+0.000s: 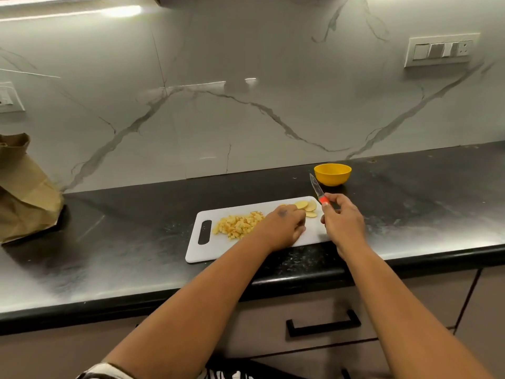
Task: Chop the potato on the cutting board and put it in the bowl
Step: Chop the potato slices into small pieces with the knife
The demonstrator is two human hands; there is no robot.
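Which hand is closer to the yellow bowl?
The right hand. It holds the knife, whose tip reaches up beside the yellow bowl. The left hand rests lower on the cutting board, by the potato slices, farther from the bowl.
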